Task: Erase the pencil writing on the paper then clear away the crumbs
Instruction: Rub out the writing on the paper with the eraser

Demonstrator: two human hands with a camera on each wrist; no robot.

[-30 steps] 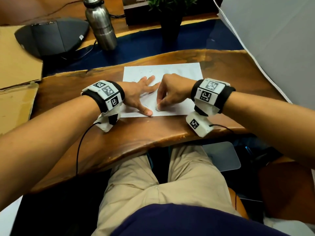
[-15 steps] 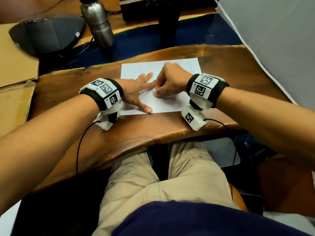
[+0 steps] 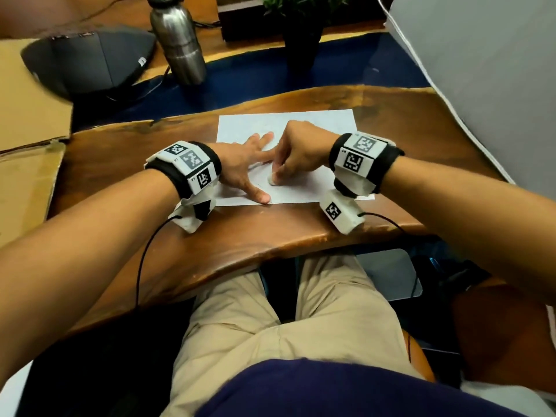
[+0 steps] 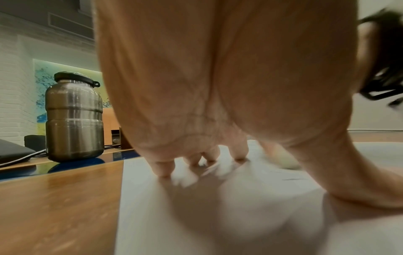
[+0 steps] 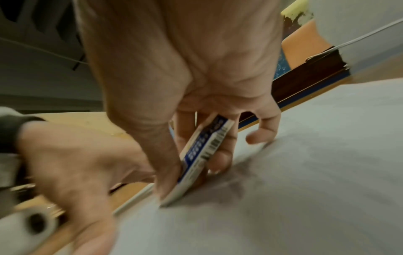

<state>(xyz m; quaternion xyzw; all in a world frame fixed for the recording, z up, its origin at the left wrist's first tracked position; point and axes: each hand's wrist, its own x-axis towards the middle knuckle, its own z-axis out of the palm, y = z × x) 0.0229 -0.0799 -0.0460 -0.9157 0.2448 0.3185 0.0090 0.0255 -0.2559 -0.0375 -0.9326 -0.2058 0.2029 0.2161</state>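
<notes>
A white sheet of paper [image 3: 304, 124] lies on the wooden desk [image 3: 126, 164], with faint pencil marks near its front edge. My left hand [image 3: 249, 164] lies spread flat on the paper's left part, fingertips [image 4: 162, 170] pressing it down. My right hand [image 3: 296, 152] pinches a white eraser [image 3: 273, 179] in a blue and white sleeve [image 5: 202, 151]. The eraser's corner [image 5: 172, 198] touches the paper just right of my left thumb. A grey smudge [image 5: 242, 174] shows on the paper [image 5: 305, 172] by the eraser.
A steel bottle [image 3: 179, 40] and a dark pouch [image 3: 87, 60] stand at the back left. A potted plant [image 3: 301, 28] is behind the paper. Cardboard [image 3: 27, 115] lies at the left. A white board [image 3: 481, 70] leans along the right. The desk's front edge is near my wrists.
My right hand, with the eraser, went away from me up the paper and has come back toward the front edge. My left hand stays pressed on the paper.
</notes>
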